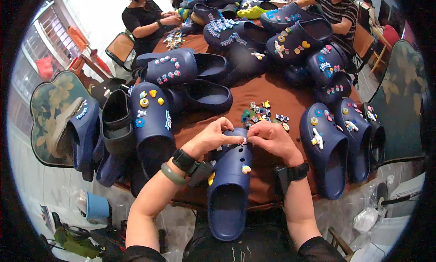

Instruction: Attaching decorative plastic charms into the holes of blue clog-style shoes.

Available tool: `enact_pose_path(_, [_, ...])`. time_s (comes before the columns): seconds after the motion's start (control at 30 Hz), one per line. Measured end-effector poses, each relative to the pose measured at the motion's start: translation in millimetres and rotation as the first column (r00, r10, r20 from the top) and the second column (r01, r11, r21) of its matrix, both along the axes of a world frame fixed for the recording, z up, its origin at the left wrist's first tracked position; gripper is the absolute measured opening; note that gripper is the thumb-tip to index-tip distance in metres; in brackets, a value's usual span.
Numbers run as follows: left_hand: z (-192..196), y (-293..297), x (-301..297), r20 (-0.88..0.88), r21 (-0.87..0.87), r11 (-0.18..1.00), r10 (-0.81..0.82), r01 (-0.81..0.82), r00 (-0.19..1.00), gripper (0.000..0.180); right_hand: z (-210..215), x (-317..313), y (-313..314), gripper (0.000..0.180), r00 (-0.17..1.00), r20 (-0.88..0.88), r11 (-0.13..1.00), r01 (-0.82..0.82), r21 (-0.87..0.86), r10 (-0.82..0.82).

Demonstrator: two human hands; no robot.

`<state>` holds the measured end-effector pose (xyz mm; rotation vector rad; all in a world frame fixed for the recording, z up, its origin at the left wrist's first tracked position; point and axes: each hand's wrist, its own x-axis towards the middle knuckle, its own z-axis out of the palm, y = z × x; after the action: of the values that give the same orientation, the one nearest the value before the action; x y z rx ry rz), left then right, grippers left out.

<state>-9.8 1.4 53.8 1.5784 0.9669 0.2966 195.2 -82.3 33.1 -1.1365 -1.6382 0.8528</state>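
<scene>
A navy clog (229, 171) lies in front of me over the table's near edge, toe pointing away and heel towards me. Yellow and light-coloured charms sit on its upper, beside open holes. My left hand (213, 138) is closed around the toe, its thumb reaching across the top; its other fingers are partly hidden. From the right, my right hand (272, 140) pinches at a small pale-pink shoe charm (244, 141) on the toe, beside the left thumb. Just beyond the toe lies a pile of loose charms (261, 112).
Decorated navy clogs (152, 112) stand to my left, more clogs (323, 146) to my right. A heap of clogs (236, 35) covers the far side of the brown tabletop (268, 185). Two people (145, 17) sit across the table. A blue bucket (96, 204) stands on the floor.
</scene>
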Motion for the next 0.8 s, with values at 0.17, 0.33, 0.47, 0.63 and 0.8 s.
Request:
enact_pose_path(0.17, [4, -3, 4, -0.005, 0.013, 0.999, -0.032, 0.032, 0.999, 0.045, -9, 1, 2, 0.010, 0.986, -0.150, 0.982, 0.040, -0.186, -0.069])
enact_pose_path(0.33, [-12, 2, 7, -0.167, 0.241, 0.963, -0.083, 0.122, 0.983, 0.041, -19, 17, 7, 0.014, 0.921, 0.002, 0.919, 0.388, 0.070, -0.389])
enact_pose_path(0.47, [-9, -2, 6, -0.205, 0.291, 0.951, -0.042, 0.102, 0.978, 0.042, -15, 33, 7, 0.014, 0.844, -0.086, 0.838, 0.505, -0.208, -0.530])
enact_pose_path(0.63, [-8, 0, 5, -0.107, 0.181, 0.981, -0.054, 0.073, 0.993, 0.044, -35, 28, 13, 0.009, 0.840, 0.200, 0.861, 0.474, 0.185, -0.505])
enact_pose_path(0.8, [9, -5, 0, -0.025, -0.018, 0.996, -0.084, 0.083, 0.996, 0.047, -44, 7, 13, 0.009, 0.761, 0.486, 0.902, 0.349, 0.252, -0.430])
